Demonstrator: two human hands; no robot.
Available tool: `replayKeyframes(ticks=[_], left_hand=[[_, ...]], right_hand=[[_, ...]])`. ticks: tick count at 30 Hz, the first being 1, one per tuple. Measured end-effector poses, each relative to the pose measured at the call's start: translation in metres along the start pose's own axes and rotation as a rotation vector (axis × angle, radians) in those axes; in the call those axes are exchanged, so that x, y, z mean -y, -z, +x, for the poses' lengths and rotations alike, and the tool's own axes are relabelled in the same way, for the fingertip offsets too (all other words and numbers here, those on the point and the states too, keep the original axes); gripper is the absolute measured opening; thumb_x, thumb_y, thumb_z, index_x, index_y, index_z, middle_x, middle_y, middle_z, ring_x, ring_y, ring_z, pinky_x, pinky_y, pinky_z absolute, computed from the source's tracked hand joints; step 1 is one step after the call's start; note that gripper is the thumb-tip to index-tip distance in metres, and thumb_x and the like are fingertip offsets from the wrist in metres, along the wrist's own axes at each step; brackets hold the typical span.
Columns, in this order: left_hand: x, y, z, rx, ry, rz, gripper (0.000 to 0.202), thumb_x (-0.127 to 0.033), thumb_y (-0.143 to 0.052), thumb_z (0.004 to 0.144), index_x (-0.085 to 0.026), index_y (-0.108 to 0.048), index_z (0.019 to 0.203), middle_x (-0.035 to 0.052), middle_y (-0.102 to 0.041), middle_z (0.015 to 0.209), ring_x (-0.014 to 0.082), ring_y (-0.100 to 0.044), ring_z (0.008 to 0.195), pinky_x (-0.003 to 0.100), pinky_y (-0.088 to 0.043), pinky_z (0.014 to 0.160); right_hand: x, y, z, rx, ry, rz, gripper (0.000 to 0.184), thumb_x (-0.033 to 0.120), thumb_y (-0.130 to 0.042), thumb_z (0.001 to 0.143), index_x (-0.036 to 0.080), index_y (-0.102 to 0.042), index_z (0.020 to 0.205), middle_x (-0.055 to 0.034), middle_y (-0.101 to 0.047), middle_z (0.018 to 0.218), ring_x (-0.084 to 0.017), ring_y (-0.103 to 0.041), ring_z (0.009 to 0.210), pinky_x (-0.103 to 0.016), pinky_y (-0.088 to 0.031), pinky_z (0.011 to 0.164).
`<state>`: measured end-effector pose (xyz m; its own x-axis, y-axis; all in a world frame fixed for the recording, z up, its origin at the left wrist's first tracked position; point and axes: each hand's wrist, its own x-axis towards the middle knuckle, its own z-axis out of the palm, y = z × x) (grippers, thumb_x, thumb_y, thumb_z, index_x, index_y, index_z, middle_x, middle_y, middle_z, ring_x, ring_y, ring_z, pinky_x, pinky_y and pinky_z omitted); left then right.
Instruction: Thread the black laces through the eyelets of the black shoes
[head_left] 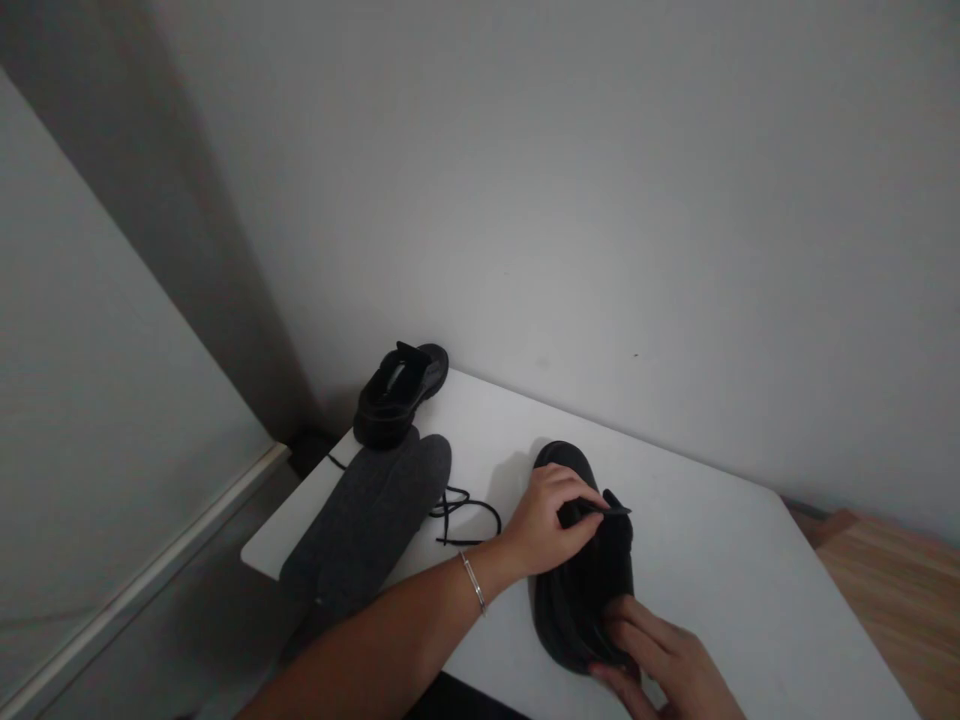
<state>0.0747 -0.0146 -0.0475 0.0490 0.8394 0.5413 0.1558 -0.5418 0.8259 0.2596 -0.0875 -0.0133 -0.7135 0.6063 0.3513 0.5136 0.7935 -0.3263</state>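
Observation:
A black shoe (551, 610) rests on the white table in front of me, its toe pointing away. My left hand (556, 515) reaches across the shoe's front, thumb and fingers pinched on a dark flap that looks like the shoe's tongue (616, 510). At the heel, my right hand (664, 655) grips the back of the same shoe, some fingers at the opening and the thumb low on the outer side. The shoe's inside is dark, and the hands partly cover it.
A second black shoe (386, 415) stands near the wall at the table's far left. Grey insoles (371, 520) lie beside it, with black laces (472, 503) close by. The white table (720, 600) meets the wall (600, 200) at its back edge. Wooden floor (885, 570) shows on the right.

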Motion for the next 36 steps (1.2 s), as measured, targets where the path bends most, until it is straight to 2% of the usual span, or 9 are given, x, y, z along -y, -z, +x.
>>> replayKeyframes(ticks=[4, 7, 11, 15, 19, 23, 28, 32, 36], left_hand=[[-0.001, -0.002, 0.0, -0.028, 0.013, 0.012, 0.009, -0.018, -0.069, 0.081, -0.02, -0.074, 0.088, 0.005, -0.071, 0.085, 0.0221, -0.063, 0.09, 0.04, -0.044, 0.091], [-0.002, -0.002, -0.001, -0.018, 0.01, 0.018, 0.008, -0.022, -0.071, 0.082, -0.02, -0.075, 0.088, 0.0049, -0.07, 0.086, 0.0218, -0.062, 0.09, 0.04, -0.043, 0.093], [-0.002, 0.0, -0.001, 0.005, 0.003, 0.03, 0.008, -0.023, -0.07, 0.083, -0.02, -0.074, 0.089, 0.0053, -0.07, 0.087, 0.0218, -0.062, 0.09, 0.04, -0.042, 0.095], [-0.001, 0.0, -0.001, 0.013, -0.003, 0.04, 0.008, -0.023, -0.071, 0.082, -0.02, -0.074, 0.089, 0.005, -0.07, 0.086, 0.0218, -0.063, 0.089, 0.041, -0.042, 0.094], [0.0, -0.001, -0.001, -0.001, -0.006, 0.045, 0.008, -0.023, -0.07, 0.082, -0.019, -0.074, 0.089, 0.0054, -0.069, 0.086, 0.0222, -0.063, 0.089, 0.041, -0.042, 0.092], [0.0, -0.001, -0.001, 0.0, -0.013, 0.043, 0.008, -0.021, -0.07, 0.082, -0.019, -0.074, 0.089, 0.0051, -0.069, 0.085, 0.0217, -0.063, 0.089, 0.04, -0.043, 0.091], [-0.001, 0.0, -0.001, -0.001, -0.017, 0.04, 0.008, -0.021, -0.07, 0.082, -0.019, -0.073, 0.089, 0.005, -0.069, 0.086, 0.0216, -0.063, 0.089, 0.041, -0.043, 0.092], [-0.002, 0.001, -0.001, 0.014, -0.025, 0.028, 0.008, -0.021, -0.069, 0.084, -0.019, -0.073, 0.091, 0.0054, -0.07, 0.088, 0.0215, -0.063, 0.092, 0.041, -0.043, 0.095], [0.004, 0.001, -0.002, 0.023, -0.037, -0.022, 0.023, -0.036, -0.065, 0.087, -0.019, -0.072, 0.101, 0.0069, -0.071, 0.097, 0.0261, -0.064, 0.1, 0.046, -0.043, 0.101]], right_hand=[[0.009, 0.018, 0.018, -0.114, 0.084, -0.108, 0.012, 0.026, -0.056, 0.093, 0.019, -0.066, 0.096, -0.0088, -0.073, 0.089, -0.016, -0.073, 0.066, -0.021, -0.058, 0.058], [0.031, 0.011, 0.042, -0.216, 0.136, -0.073, 0.013, 0.015, -0.058, 0.089, 0.019, -0.066, 0.097, -0.008, -0.072, 0.087, -0.017, -0.072, 0.074, -0.021, -0.058, 0.064], [0.077, -0.047, 0.078, -0.067, 0.269, 0.106, 0.013, 0.023, -0.061, 0.087, 0.023, -0.069, 0.099, -0.0088, -0.073, 0.101, -0.023, -0.07, 0.085, -0.036, -0.059, 0.073], [0.121, -0.112, 0.105, 0.051, 0.177, 0.129, 0.026, 0.04, -0.065, 0.088, 0.027, -0.07, 0.11, -0.0088, -0.06, 0.139, -0.033, -0.055, 0.126, -0.055, -0.048, 0.103], [0.142, -0.134, 0.117, 0.17, 0.148, 0.092, 0.029, 0.043, -0.061, 0.092, 0.028, -0.07, 0.115, -0.0081, -0.043, 0.154, -0.036, -0.04, 0.14, -0.068, -0.035, 0.109], [0.143, -0.133, 0.122, 0.321, 0.059, 0.03, 0.036, 0.039, -0.05, 0.099, 0.017, -0.067, 0.122, -0.0159, -0.043, 0.153, -0.04, -0.036, 0.142, -0.073, -0.031, 0.109], [0.136, -0.122, 0.12, 0.428, 0.126, -0.051, 0.04, 0.023, -0.05, 0.097, 0.003, -0.059, 0.131, -0.0223, -0.048, 0.147, -0.042, -0.036, 0.141, -0.075, -0.02, 0.113], [0.126, -0.091, 0.115, 0.257, 0.05, 0.045, 0.054, 0.023, -0.061, 0.088, 0.005, -0.052, 0.138, -0.0183, -0.051, 0.147, -0.036, -0.045, 0.135, -0.063, -0.025, 0.118], [0.101, -0.041, 0.109, -0.112, 0.017, 0.137, 0.054, 0.015, -0.054, 0.088, 0.013, -0.046, 0.142, -0.0156, -0.052, 0.144, -0.03, -0.048, 0.132, -0.053, -0.043, 0.109]])
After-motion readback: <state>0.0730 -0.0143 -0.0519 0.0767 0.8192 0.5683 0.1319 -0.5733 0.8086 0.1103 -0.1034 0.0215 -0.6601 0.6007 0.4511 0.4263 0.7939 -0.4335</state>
